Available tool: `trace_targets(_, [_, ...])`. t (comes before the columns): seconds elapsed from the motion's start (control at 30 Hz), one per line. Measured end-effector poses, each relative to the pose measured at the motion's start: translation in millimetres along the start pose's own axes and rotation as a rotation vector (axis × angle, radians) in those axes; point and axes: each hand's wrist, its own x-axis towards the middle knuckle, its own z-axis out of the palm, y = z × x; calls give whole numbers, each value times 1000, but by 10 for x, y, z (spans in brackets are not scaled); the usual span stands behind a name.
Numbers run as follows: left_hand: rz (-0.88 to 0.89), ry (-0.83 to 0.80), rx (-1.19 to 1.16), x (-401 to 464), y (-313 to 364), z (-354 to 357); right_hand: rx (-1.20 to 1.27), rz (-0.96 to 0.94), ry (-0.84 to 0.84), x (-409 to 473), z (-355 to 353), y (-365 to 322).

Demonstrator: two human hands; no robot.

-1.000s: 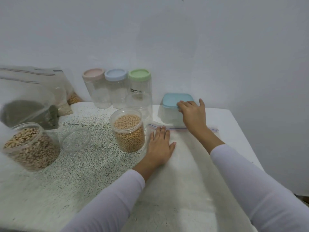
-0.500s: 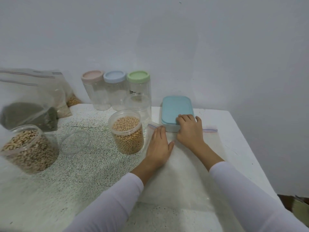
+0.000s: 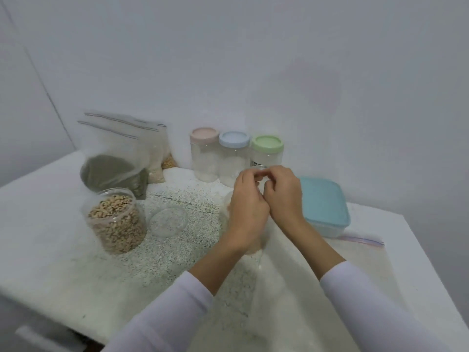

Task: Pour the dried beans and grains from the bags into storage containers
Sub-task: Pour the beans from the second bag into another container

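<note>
Both hands, the left hand [image 3: 247, 201] and right hand [image 3: 281, 196], cover most of a clear jar [image 3: 250, 246], its contents unreadable; what the fingers grip is blurred. At five o'clock, the flat bag [image 3: 355, 270] runs off-frame.

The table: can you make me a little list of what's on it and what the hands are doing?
left hand: raised over the soybean jar, fingers curled
right hand: beside the left, fingers curled; what they pinch is unclear
bean jar: open, full, left side
loose lid: flat beside it
lidded jars: pink, blue, green, at the wall
blue-lidded box: right
bags: back left
</note>
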Motion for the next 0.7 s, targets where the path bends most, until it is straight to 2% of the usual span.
trace_targets(0.07, [2,62,29,99,-103,-347,70,-31,-35,42,222,-289])
trace_targets(0.13, [-21,127,93,218,-267,-739,65,-63,-147,60,493,-544])
trace_targets(0.3, [-99,250,308,523,-808,-1922,-97,-64,-864,-38,1402,-991])
trace_targets(0.37, [-143,243,380,617,-1029,-2280,-223,-66,-1030,-136,1715,-1014])
trace_targets(0.47, [-254,174,402,692,-1370,-2607,-422,-48,-1132,-263,2041,-952])
trace_targets(0.53, [-341,53,321,680,-1604,-2720,-454,-32,-1168,-331,2179,-920])
trace_targets(0.63, [-442,-97,108,610,-1856,-2772,-432,13,-1121,-336,2257,-880])
trace_targets(0.7, [-426,-84,-15,593,-1948,-2791,-300,111,-1020,-280,2239,-890])
